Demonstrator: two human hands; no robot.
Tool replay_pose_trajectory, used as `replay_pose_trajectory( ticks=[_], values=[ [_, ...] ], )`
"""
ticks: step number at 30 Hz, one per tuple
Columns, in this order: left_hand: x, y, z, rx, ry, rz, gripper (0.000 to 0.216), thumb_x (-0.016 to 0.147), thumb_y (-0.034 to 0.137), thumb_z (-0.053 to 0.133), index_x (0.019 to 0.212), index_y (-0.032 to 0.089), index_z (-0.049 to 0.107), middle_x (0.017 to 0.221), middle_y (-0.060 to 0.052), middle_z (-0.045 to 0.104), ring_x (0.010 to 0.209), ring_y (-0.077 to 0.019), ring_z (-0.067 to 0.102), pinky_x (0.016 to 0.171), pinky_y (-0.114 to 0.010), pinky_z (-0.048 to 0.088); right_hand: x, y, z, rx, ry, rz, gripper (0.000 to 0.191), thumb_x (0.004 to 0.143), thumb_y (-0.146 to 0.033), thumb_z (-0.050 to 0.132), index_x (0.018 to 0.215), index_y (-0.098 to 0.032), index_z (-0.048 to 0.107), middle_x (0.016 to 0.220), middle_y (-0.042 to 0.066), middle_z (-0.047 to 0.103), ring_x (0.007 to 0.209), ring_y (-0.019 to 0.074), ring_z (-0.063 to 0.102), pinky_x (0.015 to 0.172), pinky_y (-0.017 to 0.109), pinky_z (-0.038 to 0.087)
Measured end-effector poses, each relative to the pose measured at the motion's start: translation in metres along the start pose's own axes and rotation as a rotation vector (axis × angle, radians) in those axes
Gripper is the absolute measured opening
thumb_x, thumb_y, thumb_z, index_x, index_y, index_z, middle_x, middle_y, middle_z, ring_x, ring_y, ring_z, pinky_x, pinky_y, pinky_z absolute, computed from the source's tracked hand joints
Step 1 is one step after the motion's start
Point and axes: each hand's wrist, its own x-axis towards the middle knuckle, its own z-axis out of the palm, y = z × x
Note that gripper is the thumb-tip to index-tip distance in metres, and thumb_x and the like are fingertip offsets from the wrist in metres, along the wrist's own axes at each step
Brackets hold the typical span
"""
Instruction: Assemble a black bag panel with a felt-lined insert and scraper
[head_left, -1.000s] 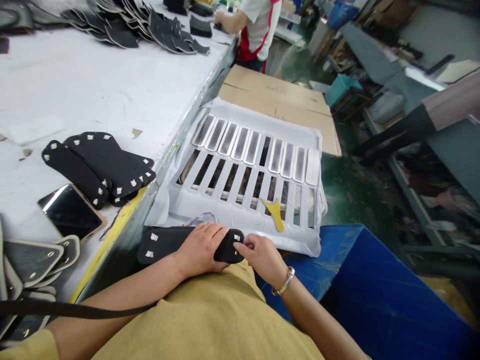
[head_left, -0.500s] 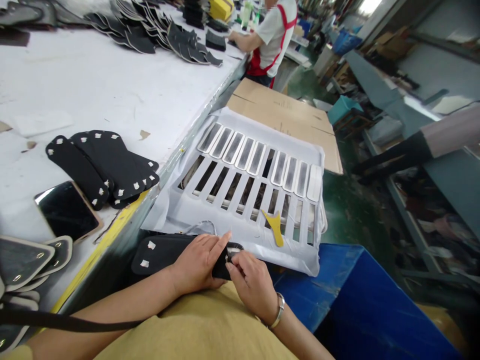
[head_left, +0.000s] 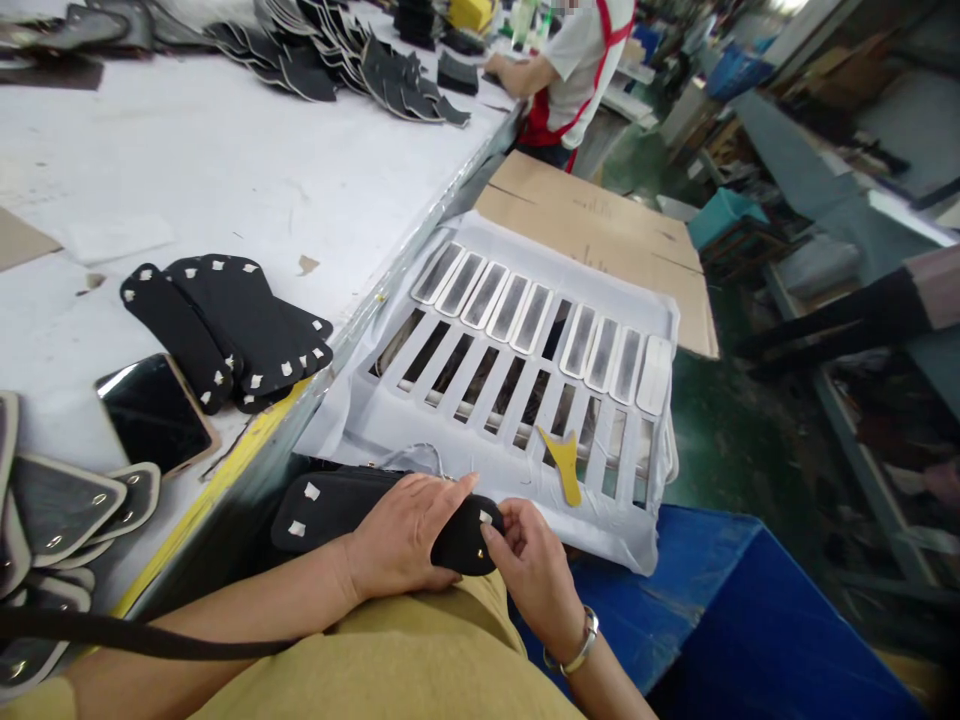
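A long black panel with rounded ends (head_left: 322,510) lies in front of my body, with two white tabs at its left end. My left hand (head_left: 409,525) is clasped over its middle, forefinger stretched along the top. At the panel's right end my right hand (head_left: 536,560) is closed in a pinch on the edge, thumb against a small white tab (head_left: 485,517). A small brass-coloured dot shows below that tab. The panel's middle is hidden under my left hand. Beyond it is a grey sheet with slots (head_left: 457,375), bearing pale-rimmed strips (head_left: 514,308) and a yellow forked piece (head_left: 564,468).
Similar black panels (head_left: 232,320) and a phone (head_left: 155,415) lie on the white table (head_left: 240,170) at left. Grey pieces with pale edging (head_left: 64,505) are nearer me. A blue bin (head_left: 675,580) stands at right; cardboard (head_left: 600,215) and a co-worker (head_left: 574,80) are beyond.
My right hand has shifted slightly right along the panel's end, where a white tab and a brass-coloured dot now show. My left hand stays on the panel. The view has turned slightly left.
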Motion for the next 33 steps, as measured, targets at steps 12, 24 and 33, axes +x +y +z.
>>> replay_pose_trajectory(
  ticks=[12,24,33],
  values=[
    [-0.004,-0.002,0.006,-0.005,0.04,0.028,0.098,0.064,0.031,0.067,0.143,0.012,0.012,0.116,-0.014,0.056,0.107,-0.028,0.052,0.099,-0.048,0.036,0.011,-0.024,0.001,-0.09,-0.167,-0.288,0.004,0.084,-0.018,0.056,0.083,-0.018,0.06,0.08,0.001,0.062,0.073,0.0156,0.056,0.066,0.025,0.039],
    [0.0,-0.007,-0.008,-0.098,-0.122,-0.066,0.12,0.057,0.033,0.081,0.144,0.022,-0.001,0.125,-0.013,0.054,0.112,-0.0281,0.052,0.102,-0.051,0.033,0.01,-0.022,0.011,-0.267,-0.085,-0.143,0.006,0.087,-0.018,0.052,0.082,-0.018,0.056,0.081,0.004,0.061,0.075,0.0201,0.057,0.067,0.03,0.039],
    [-0.003,-0.014,-0.005,-0.117,-0.039,-0.124,0.086,0.08,0.043,0.062,0.144,0.022,0.009,0.116,-0.008,0.062,0.109,-0.0242,0.056,0.099,-0.045,0.037,0.009,-0.022,0.006,-0.476,-0.019,-0.126,0.019,0.083,-0.034,0.061,0.084,-0.019,0.05,0.074,0.003,0.059,0.066,0.0209,0.059,0.055,0.029,0.036]
  ],
)
